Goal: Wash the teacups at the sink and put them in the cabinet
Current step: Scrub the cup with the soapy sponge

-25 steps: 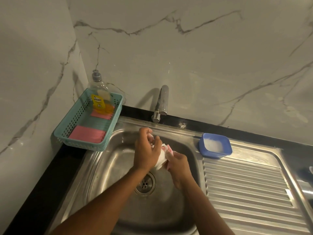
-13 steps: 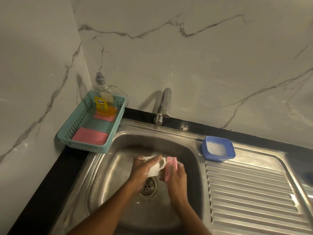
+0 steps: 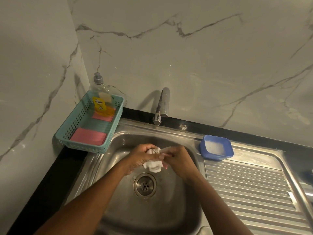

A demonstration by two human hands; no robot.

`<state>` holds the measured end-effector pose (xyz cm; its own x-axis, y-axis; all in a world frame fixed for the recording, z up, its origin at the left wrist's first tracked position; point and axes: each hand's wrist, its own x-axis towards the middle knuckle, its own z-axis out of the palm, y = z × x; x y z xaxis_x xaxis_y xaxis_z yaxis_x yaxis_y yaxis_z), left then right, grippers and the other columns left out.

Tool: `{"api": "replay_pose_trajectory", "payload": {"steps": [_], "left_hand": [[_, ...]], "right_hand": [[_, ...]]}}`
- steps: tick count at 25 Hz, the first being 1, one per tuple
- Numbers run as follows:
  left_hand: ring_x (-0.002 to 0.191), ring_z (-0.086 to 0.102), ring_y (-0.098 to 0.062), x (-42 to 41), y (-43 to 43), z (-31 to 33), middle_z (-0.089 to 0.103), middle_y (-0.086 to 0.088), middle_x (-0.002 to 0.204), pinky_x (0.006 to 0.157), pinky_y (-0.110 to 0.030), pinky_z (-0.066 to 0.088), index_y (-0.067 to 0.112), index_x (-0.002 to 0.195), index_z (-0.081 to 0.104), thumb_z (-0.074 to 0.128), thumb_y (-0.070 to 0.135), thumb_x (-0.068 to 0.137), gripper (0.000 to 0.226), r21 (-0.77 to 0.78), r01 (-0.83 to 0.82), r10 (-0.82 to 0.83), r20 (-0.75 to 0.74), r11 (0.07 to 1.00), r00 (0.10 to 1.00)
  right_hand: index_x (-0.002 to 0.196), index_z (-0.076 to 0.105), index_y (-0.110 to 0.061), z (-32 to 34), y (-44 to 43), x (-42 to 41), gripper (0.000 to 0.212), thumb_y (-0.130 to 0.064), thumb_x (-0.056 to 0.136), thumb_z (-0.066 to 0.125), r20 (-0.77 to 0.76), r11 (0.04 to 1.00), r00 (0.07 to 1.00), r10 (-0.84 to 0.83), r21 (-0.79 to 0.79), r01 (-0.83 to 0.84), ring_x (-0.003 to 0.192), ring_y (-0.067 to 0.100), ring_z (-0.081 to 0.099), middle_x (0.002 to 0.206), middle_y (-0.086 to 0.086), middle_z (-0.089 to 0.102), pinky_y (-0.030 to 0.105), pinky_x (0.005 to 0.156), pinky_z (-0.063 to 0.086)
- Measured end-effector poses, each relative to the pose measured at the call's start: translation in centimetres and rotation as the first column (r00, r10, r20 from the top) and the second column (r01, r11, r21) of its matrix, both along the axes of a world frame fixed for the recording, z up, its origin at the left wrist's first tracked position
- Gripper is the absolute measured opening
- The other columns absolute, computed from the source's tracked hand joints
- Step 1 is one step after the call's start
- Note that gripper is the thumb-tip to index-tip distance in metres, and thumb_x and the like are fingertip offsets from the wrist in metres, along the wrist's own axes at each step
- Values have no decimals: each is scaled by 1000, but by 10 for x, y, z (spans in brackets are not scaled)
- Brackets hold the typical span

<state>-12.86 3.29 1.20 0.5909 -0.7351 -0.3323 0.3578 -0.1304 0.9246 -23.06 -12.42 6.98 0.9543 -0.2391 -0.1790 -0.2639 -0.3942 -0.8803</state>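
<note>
— Teacup [image 3: 154, 165], position?
— Held in the air over the sink [image 3: 152, 217], just above and behind the drain [image 3: 145, 184]. White, lying between both hands. A dark pattern shows near its upper edge.
— Left hand [image 3: 142, 157]?
— Enters from the left. Fingers curled over the top of the teacup and clamped on it.
— Right hand [image 3: 180, 158]?
— Touching the teacup from the right, fingers bent together against it. I cannot tell whether they grip the cup itself or something pressed to it. A pink sliver shows at the lower edge, too small to name.
— Tap [image 3: 163, 103]?
— At the back rim, spout angled down toward the basin. Water flow: cannot tell.
— Left side of the sink?
— Teal basket [image 3: 79, 146] on the black table [image 3: 42, 184], in the corner of the marble walls, just beside the sink's rim. Inside: soap bottle [image 3: 101, 100] upright at the back, yellow liquid low in it. Two pink sponges lying flat, front sponge [image 3: 88, 138] and back sponge [image 3: 103, 117], the latter right by the bottle.
— Right side?
— Blue tub [image 3: 218, 156] at the head of the ribbed draining board [image 3: 254, 192], near the right hand but apart from it. White foam or powder inside; which, I cannot tell.
</note>
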Motion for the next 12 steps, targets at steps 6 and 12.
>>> {"api": "replay_pose_trajectory", "payload": {"steps": [6, 12], "left_hand": [[89, 71, -28, 4, -3, 18, 73, -16, 101, 72, -35, 59, -2, 115, 69, 93, 53, 60, 81, 26, 69, -65, -108, 997, 992], [77, 68, -24, -4, -1, 12, 72, -13, 92, 66, -33, 50, 17, 96, 76, 50, 81, 84, 71, 149, 180, -109, -393, 972, 913]], "right_hand": [[112, 72, -17, -23, 27, -29, 27, -4, 92, 60, 57, 956, 966, 251, 139, -257, 112, 27, 66, 115, 9, 73, 38, 97, 53], [104, 75, -16, -42, 37, -35, 18, -11, 90, 65, 159, 990, 979, 128, -79, -116, 88, 1, 66, 96, -5, 75, 19, 81, 49]]}}
